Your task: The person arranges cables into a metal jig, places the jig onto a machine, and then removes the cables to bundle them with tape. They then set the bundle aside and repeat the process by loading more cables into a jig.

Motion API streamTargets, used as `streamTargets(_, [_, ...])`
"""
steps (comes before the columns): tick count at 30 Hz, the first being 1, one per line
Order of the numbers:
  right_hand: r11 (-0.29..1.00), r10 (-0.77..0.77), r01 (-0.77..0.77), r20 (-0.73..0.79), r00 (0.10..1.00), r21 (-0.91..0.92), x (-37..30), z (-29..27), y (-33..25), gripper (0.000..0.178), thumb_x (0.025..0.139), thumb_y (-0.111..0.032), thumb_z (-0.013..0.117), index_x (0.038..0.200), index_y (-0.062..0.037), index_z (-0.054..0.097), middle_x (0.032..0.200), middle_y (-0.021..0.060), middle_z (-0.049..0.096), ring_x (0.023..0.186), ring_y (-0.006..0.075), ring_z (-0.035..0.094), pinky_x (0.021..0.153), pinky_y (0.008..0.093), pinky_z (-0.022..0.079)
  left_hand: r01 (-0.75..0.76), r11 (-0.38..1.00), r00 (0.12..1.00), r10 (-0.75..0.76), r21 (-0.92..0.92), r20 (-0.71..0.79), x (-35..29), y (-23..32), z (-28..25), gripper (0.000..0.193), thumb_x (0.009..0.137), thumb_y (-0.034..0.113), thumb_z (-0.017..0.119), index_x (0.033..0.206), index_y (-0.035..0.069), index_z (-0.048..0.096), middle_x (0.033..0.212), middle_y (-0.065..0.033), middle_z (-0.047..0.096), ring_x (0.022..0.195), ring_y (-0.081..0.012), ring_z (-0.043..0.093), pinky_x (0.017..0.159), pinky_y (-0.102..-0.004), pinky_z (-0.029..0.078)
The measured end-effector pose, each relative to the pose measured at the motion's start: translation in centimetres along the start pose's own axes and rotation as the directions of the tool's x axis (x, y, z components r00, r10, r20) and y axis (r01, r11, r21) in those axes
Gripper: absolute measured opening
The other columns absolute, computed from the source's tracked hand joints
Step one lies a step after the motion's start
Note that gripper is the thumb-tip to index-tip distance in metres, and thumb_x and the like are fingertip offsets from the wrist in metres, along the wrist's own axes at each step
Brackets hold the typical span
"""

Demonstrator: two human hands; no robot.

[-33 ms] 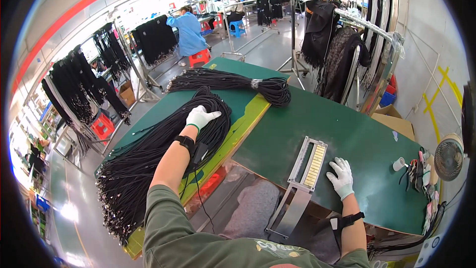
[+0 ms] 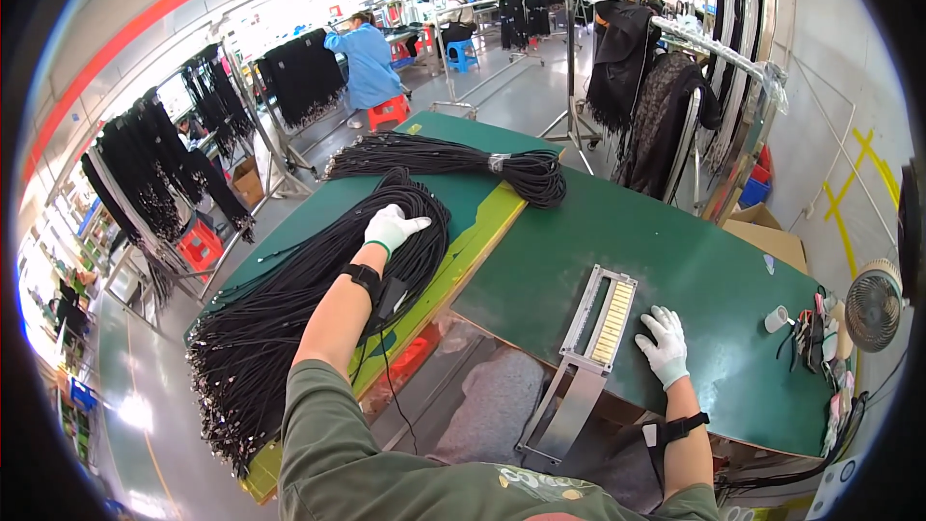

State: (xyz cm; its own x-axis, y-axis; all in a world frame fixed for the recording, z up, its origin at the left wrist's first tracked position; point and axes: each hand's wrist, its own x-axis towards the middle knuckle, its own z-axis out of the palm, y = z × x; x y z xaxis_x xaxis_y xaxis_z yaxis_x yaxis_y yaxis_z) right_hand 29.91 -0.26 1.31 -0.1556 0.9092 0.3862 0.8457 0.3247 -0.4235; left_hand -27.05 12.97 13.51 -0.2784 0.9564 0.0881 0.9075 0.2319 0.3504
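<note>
My green table [image 2: 694, 260] carries a long metal jig [image 2: 590, 347] near its front edge, overhanging toward me. A big bundle of black cords [image 2: 318, 318] lies along the left part, crossing a yellow-green strip [image 2: 463, 251]. A second, tied bundle [image 2: 453, 159] lies at the far end. Small tools [image 2: 815, 333] sit at the right edge.

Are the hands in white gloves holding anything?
Nothing is clearly held. The left hand rests on top of the big bundle of black cords. The right hand lies flat on the green table, beside the metal frame.
</note>
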Motion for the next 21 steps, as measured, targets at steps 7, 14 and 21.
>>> streamTargets(7, [0.989, -0.137, 0.14, -0.053, 0.989, 0.057, 0.3, 1.3, 1.0, 0.042, 0.08, -0.022, 0.072, 0.119, -0.0041, 0.067, 0.136, 0.0186, 0.058, 0.134, 0.0375, 0.046, 0.117, 0.048, 0.031, -0.131, 0.991, 0.991, 0.131, -0.02, 0.012, 0.3, -0.7, 0.0, 0.066, 0.075, 0.061, 0.07, 0.101, 0.0, 0.074, 0.106, -0.0246, 0.071, 0.099, -0.0399, 0.068, 0.09, -0.0459, 0.052])
streamTargets(14, [0.994, -0.088, 0.084, 0.048, 0.995, 0.074, 0.1, 1.1, 2.2, 0.038, 0.084, -0.015, 0.068, 0.121, -0.0023, 0.066, 0.14, 0.0185, 0.055, 0.136, 0.0365, 0.044, 0.118, 0.0476, 0.029, -0.191, 0.98, 0.97, 0.197, 0.052, -0.144, 0.7, -0.9, 2.5, 0.052, 0.072, 0.045, 0.07, 0.1, 0.002, 0.073, 0.107, -0.0237, 0.07, 0.104, -0.039, 0.066, 0.091, -0.046, 0.053])
streamTargets(21, [0.998, -0.045, 0.043, 0.037, 0.998, 0.053, -0.4, 0.6, 3.0, 0.037, 0.086, -0.016, 0.067, 0.121, -0.0027, 0.067, 0.141, 0.0177, 0.055, 0.137, 0.036, 0.044, 0.119, 0.0474, 0.027, -0.12, 0.993, 0.99, 0.12, 0.003, -0.078, -2.4, 2.6, -0.1, 0.045, 0.072, 0.037, 0.071, 0.1, 0.002, 0.072, 0.103, -0.023, 0.07, 0.102, -0.0391, 0.067, 0.091, -0.0453, 0.053])
